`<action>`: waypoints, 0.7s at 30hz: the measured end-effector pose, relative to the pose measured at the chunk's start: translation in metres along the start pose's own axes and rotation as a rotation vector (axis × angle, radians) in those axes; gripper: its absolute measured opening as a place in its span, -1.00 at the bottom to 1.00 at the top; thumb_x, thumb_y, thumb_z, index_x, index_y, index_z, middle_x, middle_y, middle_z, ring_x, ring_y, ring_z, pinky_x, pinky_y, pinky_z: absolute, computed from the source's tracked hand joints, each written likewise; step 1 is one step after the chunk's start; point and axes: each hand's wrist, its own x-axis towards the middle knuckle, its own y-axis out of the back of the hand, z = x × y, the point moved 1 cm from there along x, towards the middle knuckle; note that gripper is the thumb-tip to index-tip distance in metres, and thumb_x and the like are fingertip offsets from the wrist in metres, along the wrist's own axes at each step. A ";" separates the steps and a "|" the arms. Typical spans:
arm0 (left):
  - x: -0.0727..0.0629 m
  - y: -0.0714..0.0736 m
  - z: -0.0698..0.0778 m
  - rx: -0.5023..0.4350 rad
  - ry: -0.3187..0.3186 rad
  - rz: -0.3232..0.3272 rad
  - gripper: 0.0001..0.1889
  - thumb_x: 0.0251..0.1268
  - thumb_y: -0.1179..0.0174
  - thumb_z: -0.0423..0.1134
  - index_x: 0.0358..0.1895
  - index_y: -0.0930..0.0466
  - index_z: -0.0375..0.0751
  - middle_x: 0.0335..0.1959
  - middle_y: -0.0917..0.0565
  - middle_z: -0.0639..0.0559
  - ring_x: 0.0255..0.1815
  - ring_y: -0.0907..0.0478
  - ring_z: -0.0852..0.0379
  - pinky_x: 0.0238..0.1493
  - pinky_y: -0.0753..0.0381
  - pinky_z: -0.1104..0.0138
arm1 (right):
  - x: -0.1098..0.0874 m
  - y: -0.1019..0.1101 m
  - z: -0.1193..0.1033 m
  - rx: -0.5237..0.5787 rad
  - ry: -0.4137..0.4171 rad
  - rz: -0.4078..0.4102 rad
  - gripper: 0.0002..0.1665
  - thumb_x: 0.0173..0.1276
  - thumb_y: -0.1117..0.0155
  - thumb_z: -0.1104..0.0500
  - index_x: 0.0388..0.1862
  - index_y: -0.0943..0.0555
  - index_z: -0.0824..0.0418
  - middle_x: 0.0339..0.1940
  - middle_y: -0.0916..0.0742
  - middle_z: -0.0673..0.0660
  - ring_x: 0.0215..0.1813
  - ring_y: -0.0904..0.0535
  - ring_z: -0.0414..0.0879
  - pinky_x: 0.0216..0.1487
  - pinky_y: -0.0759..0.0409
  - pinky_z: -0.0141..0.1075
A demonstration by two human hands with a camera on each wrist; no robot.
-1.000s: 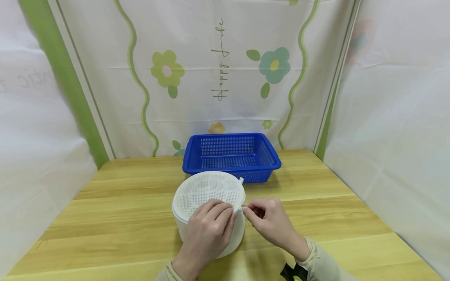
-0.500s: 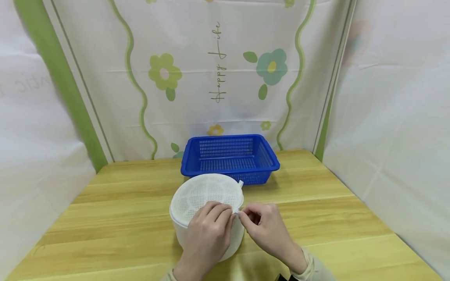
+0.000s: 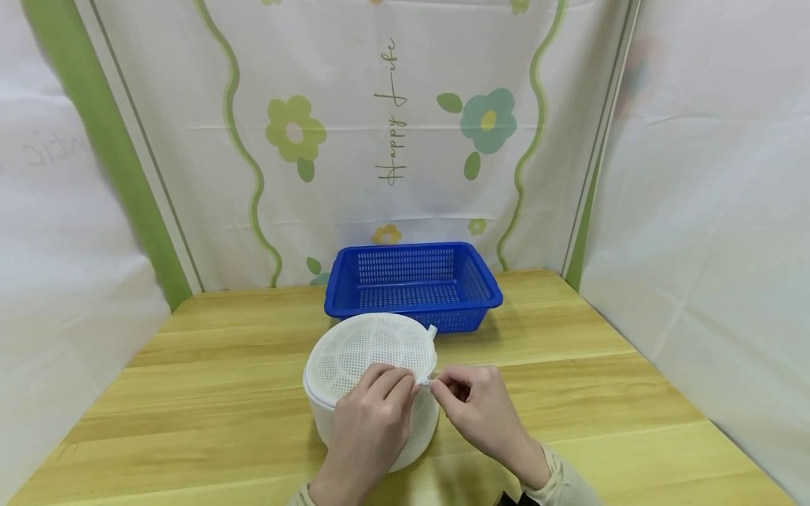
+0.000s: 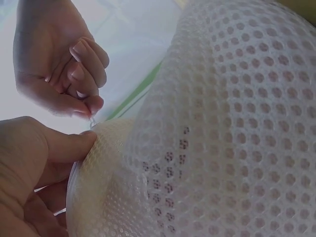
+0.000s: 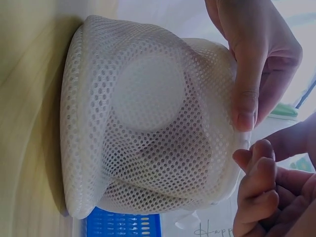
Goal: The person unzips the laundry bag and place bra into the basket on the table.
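A white mesh laundry bag (image 3: 418, 422), round like a drum, stands upright on the wooden table. Its mesh top (image 3: 373, 344) lies over the opening, with a zip along the rim and a small fabric tab (image 3: 432, 331) at the far right. My left hand (image 3: 373, 414) pinches the rim at the near right between thumb and fingers. Right beside it, my right hand (image 3: 477, 404) pinches the small zip pull (image 4: 92, 121) between thumb and index finger. Through the mesh, in the right wrist view, a pale round shape (image 5: 150, 94) shows; whether it is inside cannot be told.
A blue plastic basket (image 3: 414, 309) with slotted walls stands behind the bag, near the back of the table (image 3: 190, 393). White printed curtains (image 3: 354, 140) close off the back and both sides.
The head view has shifted slightly. Both hands keep their places at the bag's rim, with the right fingertips staying close to the left ones; the bag stands as before.
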 end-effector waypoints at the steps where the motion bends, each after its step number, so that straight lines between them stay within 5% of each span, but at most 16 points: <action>1: 0.000 0.000 0.000 0.000 0.002 -0.002 -0.69 0.50 -0.02 -0.22 -0.30 -0.72 -0.27 -0.30 -0.70 0.03 -0.23 -0.60 0.08 -0.32 -0.69 0.28 | 0.000 0.000 0.001 -0.002 -0.004 0.002 -0.70 0.19 -0.36 0.42 -0.55 -0.64 0.03 -0.68 -0.51 -0.23 -0.67 -0.36 -0.39 -0.73 -0.37 -0.50; 12: 0.000 0.000 -0.002 -0.009 0.037 -0.037 -0.87 0.24 -0.25 -0.30 -0.29 -0.73 -0.28 -0.30 -0.71 0.01 -0.21 -0.60 0.07 -0.28 -0.69 0.27 | 0.001 0.001 0.006 -0.005 -0.044 0.030 -0.70 0.15 -0.36 0.44 -0.56 -0.66 0.04 -0.69 -0.52 -0.22 -0.67 -0.36 -0.37 -0.73 -0.37 -0.47; 21: 0.001 0.002 -0.002 0.000 0.047 -0.042 -0.87 0.26 -0.24 -0.28 -0.31 -0.73 -0.28 -0.32 -0.70 0.00 -0.21 -0.60 0.05 -0.25 -0.69 0.26 | 0.000 0.000 0.010 -0.021 -0.068 0.069 -0.75 0.14 -0.41 0.42 -0.54 -0.70 0.07 -0.70 -0.52 -0.23 -0.67 -0.35 -0.37 -0.74 -0.36 -0.47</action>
